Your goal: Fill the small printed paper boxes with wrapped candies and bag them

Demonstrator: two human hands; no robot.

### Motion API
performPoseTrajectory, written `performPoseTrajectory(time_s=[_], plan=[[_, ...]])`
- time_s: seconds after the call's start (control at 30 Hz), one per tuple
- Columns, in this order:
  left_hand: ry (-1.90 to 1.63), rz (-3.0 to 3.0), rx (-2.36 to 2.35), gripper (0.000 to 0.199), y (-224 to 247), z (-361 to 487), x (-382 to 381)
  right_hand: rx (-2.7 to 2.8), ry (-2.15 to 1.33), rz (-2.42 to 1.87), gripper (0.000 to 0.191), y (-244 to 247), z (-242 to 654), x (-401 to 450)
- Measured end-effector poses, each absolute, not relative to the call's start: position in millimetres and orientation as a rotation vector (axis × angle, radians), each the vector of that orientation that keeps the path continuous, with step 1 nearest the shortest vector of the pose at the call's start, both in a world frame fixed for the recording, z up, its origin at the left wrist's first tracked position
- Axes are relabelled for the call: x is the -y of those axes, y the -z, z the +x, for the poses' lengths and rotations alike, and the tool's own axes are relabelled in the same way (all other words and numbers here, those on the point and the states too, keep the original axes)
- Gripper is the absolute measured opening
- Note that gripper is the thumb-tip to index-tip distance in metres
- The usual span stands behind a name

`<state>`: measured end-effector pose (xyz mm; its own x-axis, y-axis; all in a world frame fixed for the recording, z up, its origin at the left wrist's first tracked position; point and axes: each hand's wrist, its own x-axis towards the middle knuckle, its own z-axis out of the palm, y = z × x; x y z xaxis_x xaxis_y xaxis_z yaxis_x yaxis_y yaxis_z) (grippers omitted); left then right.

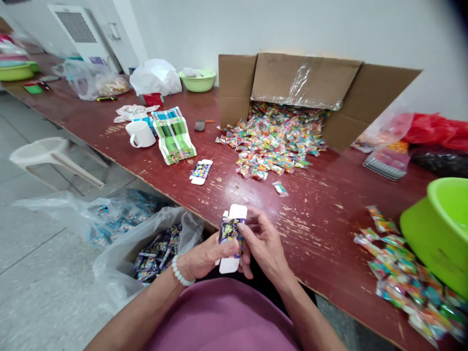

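A small printed candy box (231, 231), purple and black with white end flaps folded out, is held close to my body at the table's front edge. My left hand (214, 251) grips its lower left side, thumb across the printed face. On the right side, my right hand (261, 239) pinches the box with the thumb on its front; some of those fingers are hidden behind it. Another printed box (201, 171), lying flat, rests on the table ahead. A single wrapped candy (280, 189) lies beyond my right hand.
A cardboard carton (307, 80) spills wrapped candies (274, 141) onto the red table (329, 195). More candies (409, 273) lie by a green basin (435, 234). Left are a mug (142, 134) and a printed sheet (175, 139). Below, a plastic bag (109, 265) holds several small boxes (157, 256).
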<state>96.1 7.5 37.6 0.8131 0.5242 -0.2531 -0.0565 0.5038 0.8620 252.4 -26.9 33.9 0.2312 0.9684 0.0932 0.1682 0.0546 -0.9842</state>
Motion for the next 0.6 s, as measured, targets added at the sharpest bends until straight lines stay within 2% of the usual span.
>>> performPoseTrajectory(time_s=[0.07,0.13,0.23,0.4,0.6], plan=[[-0.365,1.018,-0.535,0.055,-38,95,-8,1.345,-0.497,-1.425,0.039,-43,258,28],[-0.374,1.111,-0.569,0.053,-40,96,-9,1.549,-0.339,-1.398,0.029,-51,262,28],[-0.356,1.261,-0.635,0.052,-45,98,-9,1.764,-0.465,-1.346,0.015,-59,266,27],[-0.248,1.447,-0.758,0.044,-48,95,-11,1.814,-0.7,-1.323,0.01,-61,275,25],[-0.143,1.477,-0.678,0.044,-48,92,-15,1.763,-1.016,-1.255,0.009,-62,282,25]])
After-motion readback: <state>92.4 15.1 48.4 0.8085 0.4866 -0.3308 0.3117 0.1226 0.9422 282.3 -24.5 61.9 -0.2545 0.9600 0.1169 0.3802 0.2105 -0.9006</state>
